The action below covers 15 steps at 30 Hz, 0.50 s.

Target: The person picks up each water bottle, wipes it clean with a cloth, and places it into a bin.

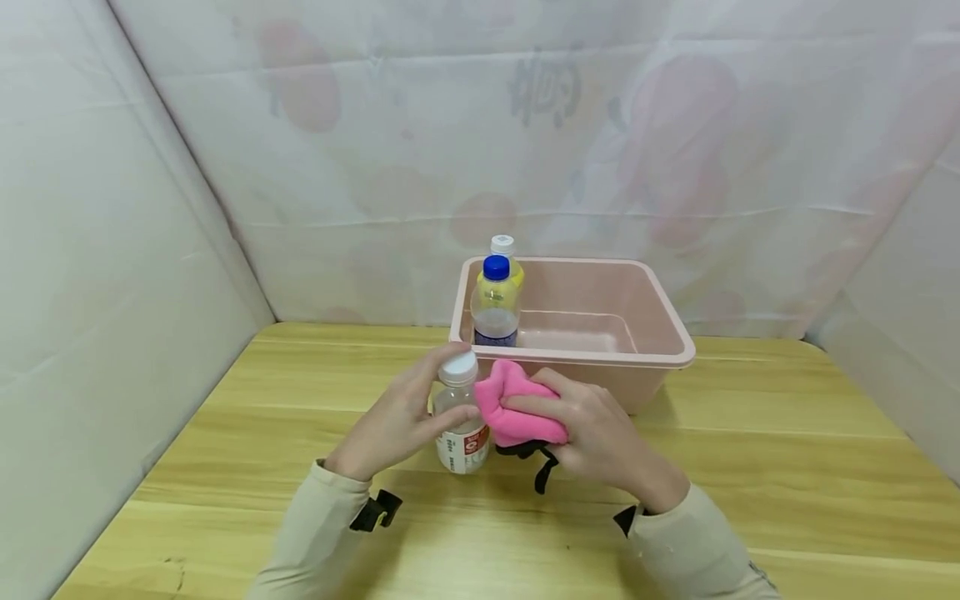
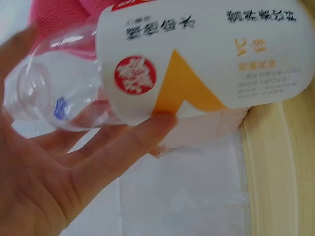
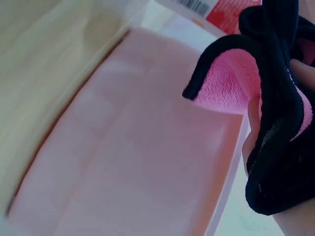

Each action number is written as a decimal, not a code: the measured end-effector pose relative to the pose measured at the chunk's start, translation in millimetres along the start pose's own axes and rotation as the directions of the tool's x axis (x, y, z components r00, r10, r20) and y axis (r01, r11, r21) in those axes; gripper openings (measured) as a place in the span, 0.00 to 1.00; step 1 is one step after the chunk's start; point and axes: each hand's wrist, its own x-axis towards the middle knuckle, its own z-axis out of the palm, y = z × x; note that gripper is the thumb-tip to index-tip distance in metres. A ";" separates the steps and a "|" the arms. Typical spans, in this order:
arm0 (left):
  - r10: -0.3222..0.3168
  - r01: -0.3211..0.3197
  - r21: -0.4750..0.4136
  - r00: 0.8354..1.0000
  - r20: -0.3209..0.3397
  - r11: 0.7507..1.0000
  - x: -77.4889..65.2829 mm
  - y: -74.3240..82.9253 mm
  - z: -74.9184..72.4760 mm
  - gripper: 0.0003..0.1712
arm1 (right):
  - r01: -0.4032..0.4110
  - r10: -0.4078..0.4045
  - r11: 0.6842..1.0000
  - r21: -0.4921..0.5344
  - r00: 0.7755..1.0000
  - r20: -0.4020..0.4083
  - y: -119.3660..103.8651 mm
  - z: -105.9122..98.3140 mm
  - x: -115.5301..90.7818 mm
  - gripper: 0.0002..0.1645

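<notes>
A clear plastic bottle (image 1: 462, 417) with a white cap and a white, red and orange label stands upright on the wooden table. My left hand (image 1: 405, 421) holds it from the left, with a finger up by the cap and the thumb across its front. In the left wrist view, the bottle's label (image 2: 197, 59) shows large and the fingers curve about its side. My right hand (image 1: 596, 425) grips a bunched pink cloth (image 1: 517, 408) with black edging, close to the bottle's right side. Folds of the cloth's black edging (image 3: 273, 123) fill the right of the right wrist view.
Just behind my hands sits a pale pink plastic basin (image 1: 600, 360). Inside its left end stand a bottle with a blue cap (image 1: 496, 267) and a bottle with a white cap (image 1: 502, 243). Light printed curtains (image 1: 375, 167) enclose the table (image 1: 300, 392) at the back and sides.
</notes>
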 end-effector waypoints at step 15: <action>0.028 -0.028 -0.076 1.000 -0.010 0.997 1.4 -0.2 -2.9 0.35 | -0.006 0.004 0.999 -0.037 0.999 -0.049 6.0 -22.3 -4.6 0.38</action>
